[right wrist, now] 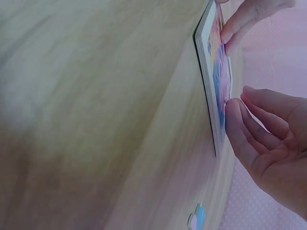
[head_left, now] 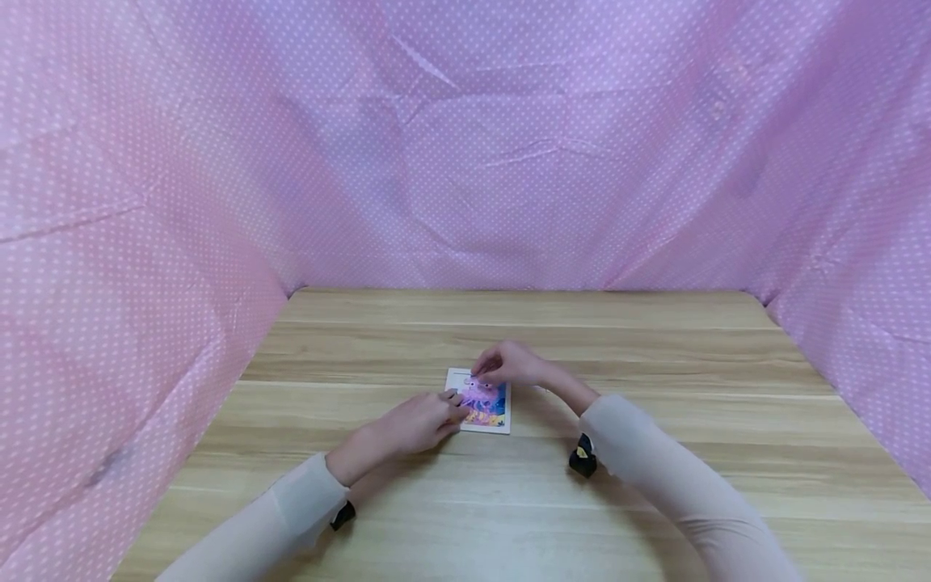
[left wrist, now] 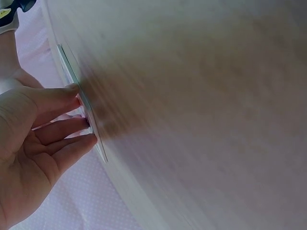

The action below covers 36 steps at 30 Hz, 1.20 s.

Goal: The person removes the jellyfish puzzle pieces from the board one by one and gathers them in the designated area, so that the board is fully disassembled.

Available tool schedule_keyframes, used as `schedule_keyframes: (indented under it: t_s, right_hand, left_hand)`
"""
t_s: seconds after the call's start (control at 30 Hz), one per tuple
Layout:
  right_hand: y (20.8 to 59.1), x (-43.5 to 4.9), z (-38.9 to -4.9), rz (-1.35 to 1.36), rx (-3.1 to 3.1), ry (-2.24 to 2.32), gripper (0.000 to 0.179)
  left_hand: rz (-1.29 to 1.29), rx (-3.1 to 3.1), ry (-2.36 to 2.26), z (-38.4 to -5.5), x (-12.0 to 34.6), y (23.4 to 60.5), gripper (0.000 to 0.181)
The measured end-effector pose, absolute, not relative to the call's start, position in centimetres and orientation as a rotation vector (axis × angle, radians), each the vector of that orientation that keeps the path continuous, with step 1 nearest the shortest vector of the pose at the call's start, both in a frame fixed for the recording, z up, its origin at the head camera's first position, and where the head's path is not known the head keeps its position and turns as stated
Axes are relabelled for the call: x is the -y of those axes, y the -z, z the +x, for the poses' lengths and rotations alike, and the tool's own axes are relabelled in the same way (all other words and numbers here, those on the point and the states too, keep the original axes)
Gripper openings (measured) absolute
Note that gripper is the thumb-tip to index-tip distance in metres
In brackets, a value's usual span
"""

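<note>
A flat, white-bordered picture puzzle (head_left: pixel 496 418) lies on the wooden table, its picture pink, blue and yellow. On its left side my left hand (head_left: pixel 429 419) rests its fingertips. The left wrist view shows those fingers, nearly straight, along the edge of the board (left wrist: pixel 72 72). From the upper right my right hand (head_left: pixel 513 364) reaches over the top part of the picture. Its fingers are bent and the fingertips (right wrist: pixel 232 106) touch the surface; no piece shows between them. A small loose puzzle piece (right wrist: pixel 196 219), blue and pink, lies on the table near the right hand.
The wooden table (head_left: pixel 698 356) stretches around the board on all sides. Pink dotted cloth (head_left: pixel 509 162) hangs behind it and at both sides. A black wrist device (head_left: pixel 583 457) sits below the right cuff, another (head_left: pixel 343 516) below the left.
</note>
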State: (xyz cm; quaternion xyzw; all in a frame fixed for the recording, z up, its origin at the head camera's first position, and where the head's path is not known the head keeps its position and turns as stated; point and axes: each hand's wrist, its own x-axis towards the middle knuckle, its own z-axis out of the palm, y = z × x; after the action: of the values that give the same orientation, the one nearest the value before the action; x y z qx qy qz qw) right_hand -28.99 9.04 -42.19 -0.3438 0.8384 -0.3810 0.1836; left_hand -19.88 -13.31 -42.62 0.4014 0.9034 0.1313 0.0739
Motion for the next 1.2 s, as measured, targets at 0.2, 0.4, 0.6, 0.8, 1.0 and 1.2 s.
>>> schedule_keyframes:
  t_s: [0.2,0.4,0.6,0.8,1.0,1.2]
  right_hand:
    - [42.4,-8.3,-29.1,-1.036,-2.376,1.042,0.019]
    - [42.8,-7.7,-29.3,-1.065,-2.383,0.991,0.021]
    - [42.4,-7.3,-29.2,-1.092,-2.395,0.941,0.022]
    - [42.5,-7.3,-29.4,-1.088,-2.38,0.951,0.021]
    - [42.8,-7.3,-29.9,-1.028,-2.381,0.956,0.019]
    - [42.8,-7.2,-30.0,-1.063,-2.363,0.915,0.018]
  left_hand:
    - [1.202,-2.709,-0.405,-19.8,13.3,42.5,0.03]
    - [1.196,-2.714,-0.411,-19.8,13.3,42.7,0.029]
    - [1.197,-2.716,-0.414,-20.0,13.4,42.7,0.029]
    - [1.212,-2.715,-0.399,-20.1,13.4,42.7,0.029]
    - [1.268,-2.735,-0.338,-20.3,13.3,42.6,0.029]
    - [1.298,-2.742,-0.303,-20.2,13.3,42.7,0.029]
